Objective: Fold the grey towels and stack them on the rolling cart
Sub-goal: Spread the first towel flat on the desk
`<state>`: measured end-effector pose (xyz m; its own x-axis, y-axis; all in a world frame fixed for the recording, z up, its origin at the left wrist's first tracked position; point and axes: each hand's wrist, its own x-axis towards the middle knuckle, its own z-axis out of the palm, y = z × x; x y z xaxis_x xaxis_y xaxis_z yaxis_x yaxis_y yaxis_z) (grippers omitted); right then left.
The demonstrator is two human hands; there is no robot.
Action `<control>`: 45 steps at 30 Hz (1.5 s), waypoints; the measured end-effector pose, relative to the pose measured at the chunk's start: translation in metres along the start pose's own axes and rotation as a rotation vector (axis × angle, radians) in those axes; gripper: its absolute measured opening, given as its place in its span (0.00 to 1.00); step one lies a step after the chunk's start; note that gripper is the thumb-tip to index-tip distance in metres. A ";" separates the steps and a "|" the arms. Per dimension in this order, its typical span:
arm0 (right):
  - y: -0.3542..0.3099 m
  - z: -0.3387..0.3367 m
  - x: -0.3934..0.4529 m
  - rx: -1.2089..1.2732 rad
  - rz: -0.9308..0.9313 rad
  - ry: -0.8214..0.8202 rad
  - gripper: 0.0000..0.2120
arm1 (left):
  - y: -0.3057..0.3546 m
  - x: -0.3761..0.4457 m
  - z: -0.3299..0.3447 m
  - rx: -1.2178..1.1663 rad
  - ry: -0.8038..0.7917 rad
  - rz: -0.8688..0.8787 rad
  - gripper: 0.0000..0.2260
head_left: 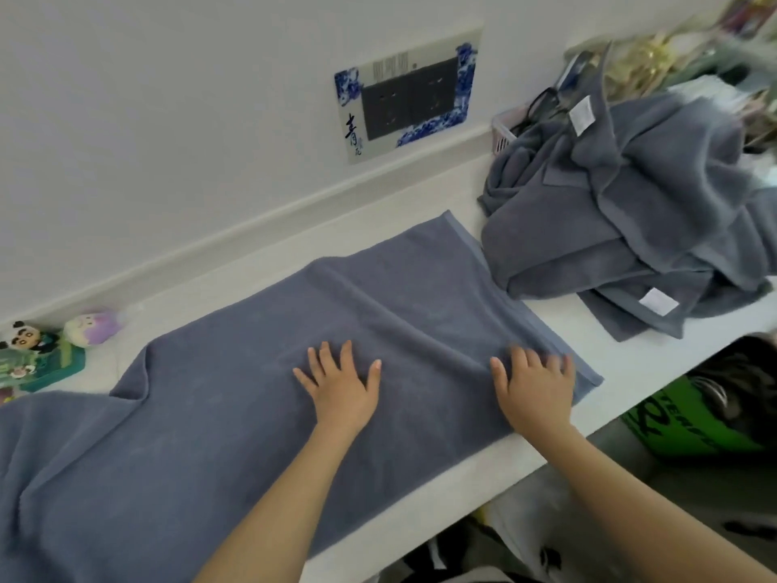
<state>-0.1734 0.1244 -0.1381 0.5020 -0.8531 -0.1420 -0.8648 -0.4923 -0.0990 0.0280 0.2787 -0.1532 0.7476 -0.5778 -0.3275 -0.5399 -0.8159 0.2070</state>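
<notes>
A grey towel [294,393] lay spread along the white counter [630,351], one end trailing off at the left. The left hand [340,385] and right hand [536,391] pressed flat on it, fingers spread wide and gripping nothing, apparently smoothing creases so a fold would lie true. A heap of unfolded grey towels [630,229] waited just beside it. No rolling cart was visible.

One spread grey towel [269,393], one towel heap [630,212], two hands, two toys
</notes>
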 end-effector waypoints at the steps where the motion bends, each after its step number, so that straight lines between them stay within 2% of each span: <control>1: 0.000 -0.002 0.009 0.034 -0.037 0.044 0.33 | 0.003 0.000 0.000 -0.008 0.038 0.013 0.32; 4: 0.007 0.011 0.034 0.154 -0.253 -0.020 0.35 | 0.017 0.004 0.008 0.059 0.019 0.099 0.37; 6: 0.017 0.024 0.042 0.140 -0.332 -0.096 0.37 | 0.016 0.002 0.019 0.150 -0.008 0.138 0.36; 10: 0.036 0.027 0.046 0.071 -0.247 -0.086 0.34 | -0.002 -0.006 0.032 0.186 0.050 0.130 0.32; 13: 0.034 0.023 0.044 0.051 -0.229 -0.084 0.35 | -0.011 -0.012 0.032 0.195 0.062 0.150 0.31; 19: -0.003 0.027 0.039 0.045 -0.441 -0.071 0.30 | -0.021 -0.024 0.034 0.147 0.114 0.099 0.30; 24: -0.016 0.037 0.031 -0.022 -0.429 -0.089 0.37 | -0.036 -0.028 0.031 0.105 0.121 0.144 0.34; 28: -0.057 0.026 0.019 -0.019 -0.483 -0.075 0.35 | -0.046 -0.037 0.012 -0.068 0.256 0.170 0.31; 30: -0.086 0.024 0.008 0.004 -0.538 -0.071 0.33 | -0.064 -0.045 0.002 -0.119 0.317 0.145 0.28; 33: -0.134 0.021 -0.015 0.037 -0.617 -0.050 0.32 | -0.106 -0.060 -0.017 -0.132 0.366 0.061 0.28; 38: -0.218 0.029 -0.063 0.082 -0.702 -0.061 0.33 | -0.195 -0.090 -0.042 -0.153 0.361 -0.082 0.34; 41: -0.264 0.039 -0.090 0.111 -0.764 -0.051 0.39 | -0.244 -0.103 -0.051 -0.131 0.366 -0.158 0.35; 45: -0.324 0.057 -0.121 0.113 -0.830 -0.058 0.43 | -0.320 -0.118 -0.056 -0.145 0.346 -0.314 0.27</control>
<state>0.0468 0.3974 -0.1451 0.9774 -0.2096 -0.0291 -0.2089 -0.9335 -0.2915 0.1345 0.6069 -0.1292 0.9637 -0.2566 -0.0741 -0.2266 -0.9324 0.2815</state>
